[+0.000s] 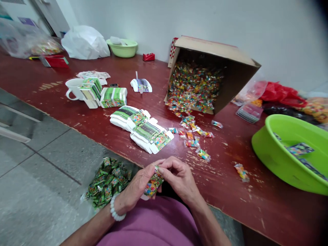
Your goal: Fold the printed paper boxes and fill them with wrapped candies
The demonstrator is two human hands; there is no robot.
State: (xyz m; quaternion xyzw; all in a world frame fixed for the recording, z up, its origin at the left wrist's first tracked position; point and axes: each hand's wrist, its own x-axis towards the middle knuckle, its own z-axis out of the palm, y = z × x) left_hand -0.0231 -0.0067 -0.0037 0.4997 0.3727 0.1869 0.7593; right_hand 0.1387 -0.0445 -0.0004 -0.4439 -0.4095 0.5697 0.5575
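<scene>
A pale wall [151, 24] backs a worn red table [84, 119], its paint scuffed in patches. Near the wall a carton [241, 63] stands with its mouth towards the person, full of wrapped candies [190, 135], some of which lie loose in front of it. A green tub [271, 157] sits at the right; a white cup [75, 84] stands far to the left.

The box [153, 186] is between the two hands, off the table's near edge and just above the person's lap. Its long axis slants from near left to far right, with the far end towards the right fingertips. The left hand [139, 184] is wrapped around the box from the left, some fingers showing beneath it. The right hand [179, 176] comes from the right, thumb and fingertips pinched at that far end; whether they grip a flap is hard to tell.

The flat boxes [151, 133] lie on the table just beyond the hands. Below the edge, a bag [110, 181] of small green packs is nearer the left hand.
</scene>
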